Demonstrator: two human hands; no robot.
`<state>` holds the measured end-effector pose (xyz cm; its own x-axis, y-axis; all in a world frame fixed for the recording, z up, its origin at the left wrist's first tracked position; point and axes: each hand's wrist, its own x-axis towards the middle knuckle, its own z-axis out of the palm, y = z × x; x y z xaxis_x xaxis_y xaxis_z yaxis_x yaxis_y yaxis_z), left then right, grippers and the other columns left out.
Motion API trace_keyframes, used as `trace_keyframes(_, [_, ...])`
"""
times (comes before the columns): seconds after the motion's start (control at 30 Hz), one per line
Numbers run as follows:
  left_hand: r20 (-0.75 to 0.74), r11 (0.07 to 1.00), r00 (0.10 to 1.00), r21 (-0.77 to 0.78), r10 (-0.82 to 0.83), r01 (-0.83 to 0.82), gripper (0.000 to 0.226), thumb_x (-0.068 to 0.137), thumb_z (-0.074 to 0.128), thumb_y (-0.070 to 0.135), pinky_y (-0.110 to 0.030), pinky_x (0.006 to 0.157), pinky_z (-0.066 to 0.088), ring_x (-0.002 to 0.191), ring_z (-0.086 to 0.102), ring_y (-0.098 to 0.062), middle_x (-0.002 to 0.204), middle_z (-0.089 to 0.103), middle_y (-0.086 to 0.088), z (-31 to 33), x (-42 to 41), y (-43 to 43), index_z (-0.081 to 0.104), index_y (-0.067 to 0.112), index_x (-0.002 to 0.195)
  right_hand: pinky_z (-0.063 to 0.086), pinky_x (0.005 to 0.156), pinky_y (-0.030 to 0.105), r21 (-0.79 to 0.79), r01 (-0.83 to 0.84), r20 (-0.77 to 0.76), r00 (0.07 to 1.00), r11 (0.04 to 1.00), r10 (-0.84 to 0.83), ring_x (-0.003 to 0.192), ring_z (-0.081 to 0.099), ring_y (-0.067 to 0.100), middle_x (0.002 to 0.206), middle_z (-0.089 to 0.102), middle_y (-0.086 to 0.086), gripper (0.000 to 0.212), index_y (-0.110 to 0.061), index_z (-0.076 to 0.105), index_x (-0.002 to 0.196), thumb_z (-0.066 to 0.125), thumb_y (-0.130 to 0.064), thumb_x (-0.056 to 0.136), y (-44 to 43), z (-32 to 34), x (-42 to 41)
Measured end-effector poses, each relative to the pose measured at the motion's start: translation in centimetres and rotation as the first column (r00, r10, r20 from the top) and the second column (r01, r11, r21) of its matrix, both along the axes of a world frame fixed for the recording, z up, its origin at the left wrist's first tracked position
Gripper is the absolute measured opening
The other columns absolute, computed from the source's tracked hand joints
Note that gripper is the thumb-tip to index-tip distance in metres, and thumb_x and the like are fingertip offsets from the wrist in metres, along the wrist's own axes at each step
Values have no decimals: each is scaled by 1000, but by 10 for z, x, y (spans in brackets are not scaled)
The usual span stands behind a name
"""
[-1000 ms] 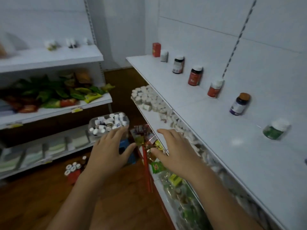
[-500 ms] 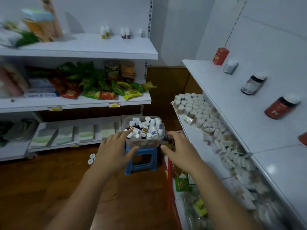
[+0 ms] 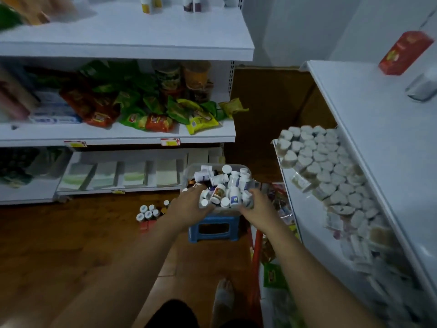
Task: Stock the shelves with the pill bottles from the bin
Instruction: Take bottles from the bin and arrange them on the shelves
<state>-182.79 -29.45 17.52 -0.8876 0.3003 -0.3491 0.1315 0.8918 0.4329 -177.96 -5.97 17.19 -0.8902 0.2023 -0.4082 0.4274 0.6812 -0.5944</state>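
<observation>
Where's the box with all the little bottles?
Head view, centre: the clear bin sits on the blue stool, gripped by the left hand and right hand, just left of the white shelf.

A little blue stool (image 3: pixel 214 228) stands on the brown wood floor (image 3: pixel 59 245) at 6 o'clock. Green, red and yellow snack bags (image 3: pixel 151 114) lie heaped at 10 o'clock. White heart-shaped packs (image 3: pixel 319 162) crowd at 3 o'clock. A red box (image 3: pixel 405 52) is at 2 o'clock.
</observation>
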Motion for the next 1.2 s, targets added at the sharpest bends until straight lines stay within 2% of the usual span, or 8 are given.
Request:
trace_keyframes(0.27, [233, 984, 970, 143, 73, -108, 54, 96, 65, 52, -42, 92, 56, 113, 66, -31, 128, 69, -8, -119, -106, 48, 59, 19, 138, 52, 93, 37, -180, 177, 242, 961, 967, -131, 118, 61, 28, 123, 56, 0, 70, -14, 46, 146, 84, -27, 88, 6, -95, -77])
trace_keyframes(0.43, [390, 996, 919, 81, -56, 27, 42, 99, 66, 38, -49, 87, 58, 101, 66, -31, 113, 67, -13, -174, -156, 70, 55, 9, 127, 60, 83, 47, -112, 257, 309, 927, 960, -212, 96, 66, 25, 114, 65, 5, 59, -24, 50, 122, 86, -40, 78, -3, -163, -104])
trace_keyframes(0.67, [287, 986, 945, -4, -156, 164, 42, 95, 66, 40, -30, 83, 49, 113, 68, -29, 118, 72, -7, -190, -177, 82, 62, 16, 130, 46, 79, 34, 53, 335, 292, 896, 941, -336, 109, 64, 32, 125, 61, 9, 77, -17, 39, 144, 82, -33, 83, -18, -191, -116])
trace_keyframes(0.77, [308, 996, 947, 26, -90, 86, 39, 93, 56, 51, -36, 82, 58, 101, 71, -28, 105, 75, -5, -199, -174, 81, 67, 20, 113, 56, 79, 39, 34, 402, 311, 866, 915, -391, 95, 66, 27, 109, 66, 3, 47, -19, 58, 122, 79, -35, 83, -15, -196, -119])
trace_keyframes(0.87, [357, 980, 931, 197, -75, 3, 20, 92, 64, 43, -32, 69, 56, 83, 71, -21, 82, 72, 3, -185, -180, 82, 66, 24, 89, 57, 86, 48, -187, 595, 333, 787, 781, -520, 91, 68, 27, 93, 69, 1, 13, -25, 70, 99, 77, -31, 89, -11, -171, -126])
trace_keyframes(0.93, [443, 901, 895, 406, -44, -156, 10, 93, 74, 31, -32, 72, 55, 84, 71, -15, 87, 74, 5, -161, -189, 85, 72, 22, 96, 56, 91, 53, -339, 712, 326, 702, 614, -634, 96, 70, 29, 94, 73, 1, 3, -32, 73, 93, 74, -29, 92, -8, -134, -134])
trace_keyframes(1.03, [624, 698, 781, 555, 9, -452, 38, 91, 80, 36, -46, 86, 63, 102, 72, -24, 117, 71, -5, -98, -204, 93, 68, 24, 125, 58, 87, 51, -558, 740, 271, 590, 375, -760, 98, 74, 33, 102, 78, 7, 15, -23, 76, 110, 69, -21, 96, -2, -67, -140])
trace_keyframes(1.2, [705, 410, 642, 704, -303, -579, 37, 103, 63, 31, -43, 79, 58, 101, 69, -28, 119, 68, -13, 29, -213, 132, 60, 16, 136, 59, 88, 39, -779, 548, 61, 550, 304, -833, 107, 74, 29, 117, 76, 15, 27, -5, 67, 125, 61, -3, 100, 13, 52, -125])
